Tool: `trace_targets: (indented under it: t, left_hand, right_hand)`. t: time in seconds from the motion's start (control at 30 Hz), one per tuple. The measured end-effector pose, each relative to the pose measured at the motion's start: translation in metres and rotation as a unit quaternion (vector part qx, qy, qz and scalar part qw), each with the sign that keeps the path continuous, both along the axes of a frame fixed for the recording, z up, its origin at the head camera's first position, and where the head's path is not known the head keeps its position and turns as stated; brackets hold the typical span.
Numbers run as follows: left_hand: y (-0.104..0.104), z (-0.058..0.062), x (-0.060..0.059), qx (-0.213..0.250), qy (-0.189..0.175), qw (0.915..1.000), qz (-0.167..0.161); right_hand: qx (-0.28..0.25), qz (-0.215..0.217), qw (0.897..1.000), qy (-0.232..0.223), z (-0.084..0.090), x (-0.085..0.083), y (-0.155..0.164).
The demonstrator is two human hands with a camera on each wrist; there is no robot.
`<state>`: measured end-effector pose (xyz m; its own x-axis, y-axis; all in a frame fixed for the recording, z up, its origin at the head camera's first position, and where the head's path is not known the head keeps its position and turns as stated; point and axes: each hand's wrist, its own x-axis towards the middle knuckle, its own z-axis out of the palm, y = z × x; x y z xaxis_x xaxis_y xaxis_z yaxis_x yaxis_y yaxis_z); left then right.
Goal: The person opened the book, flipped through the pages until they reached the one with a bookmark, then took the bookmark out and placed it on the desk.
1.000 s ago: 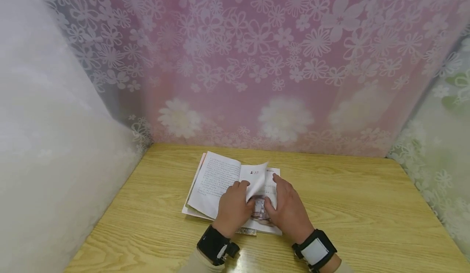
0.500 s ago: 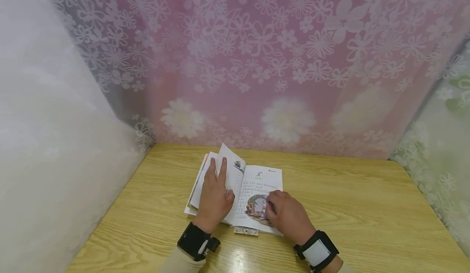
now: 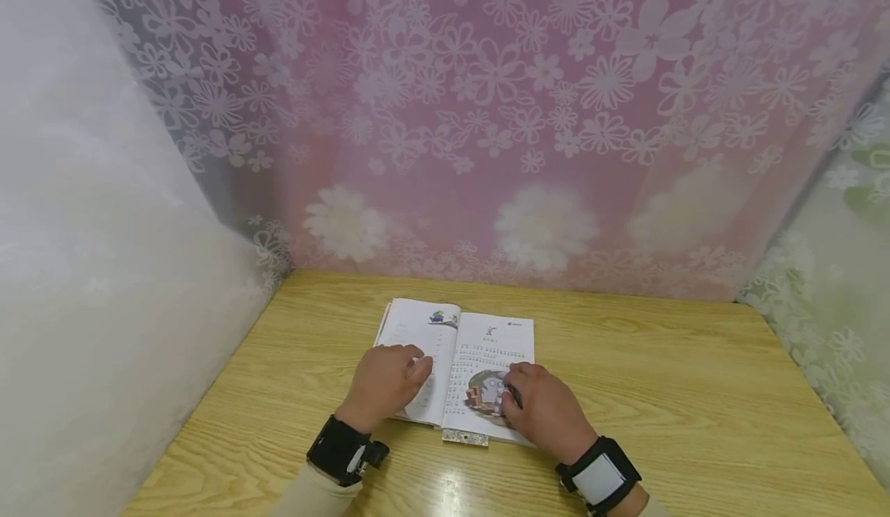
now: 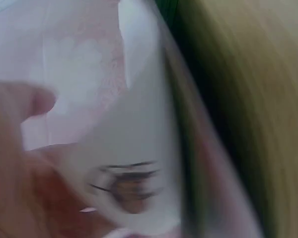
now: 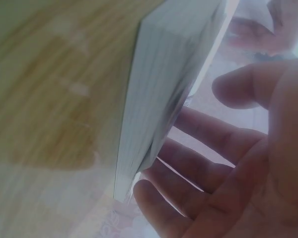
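An open book [image 3: 480, 339] with text and a colour picture lies on the wooden table [image 3: 660, 393]. My left hand [image 3: 389, 379] rests on the left page, its fingers lightly bent and pressing the paper flat. My right hand [image 3: 541, 409] rests on the lower right page, fingers loosely curled over the picture. The left wrist view is blurred and shows my left hand [image 4: 15, 163] against a white page [image 4: 139, 124]. In the right wrist view my right hand [image 5: 238, 163] has relaxed fingers beside the edge of the book's page block [image 5: 164, 89].
A small patterned strip [image 3: 464, 437] pokes out under the book's near edge. A pink flowered curtain [image 3: 487, 115] hangs behind the table, a white one [image 3: 104, 270] at the left and lace [image 3: 827, 308] at the right. Bare wood lies right of the book.
The lifted page has been turned to the left and now lies flat. My left hand smoothed it, then slid back towards me. My right hand stays on the right page.
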<state>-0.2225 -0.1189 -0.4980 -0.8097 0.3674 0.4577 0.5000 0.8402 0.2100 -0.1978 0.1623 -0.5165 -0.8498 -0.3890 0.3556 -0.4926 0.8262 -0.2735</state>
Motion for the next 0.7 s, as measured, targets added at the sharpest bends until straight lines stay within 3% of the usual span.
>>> trace_targets:
  t: [0.17,0.33,0.6,0.7]
  left_hand:
    - [0.001,0.003,0.002,-0.05,-0.081,0.9948,0.035]
    - [0.016,0.006,0.001,-0.058,-0.106,0.9907,0.062]
    - [0.038,0.002,-0.002,-0.012,-0.133,0.9906,0.03]
    - [0.04,-0.002,-0.004,0.007,-0.151,0.9879,0.033]
  right_hand:
    - [0.005,-0.004,1.0,-0.007,-0.001,-0.001,0.001]
    - [0.002,-0.005,1.0,-0.012,0.0,-0.001,0.0]
    - [-0.005,-0.004,1.0,-0.018,-0.001,-0.002,0.0]
    - [-0.009,-0.003,1.0,-0.019,-0.001,-0.002,0.0]
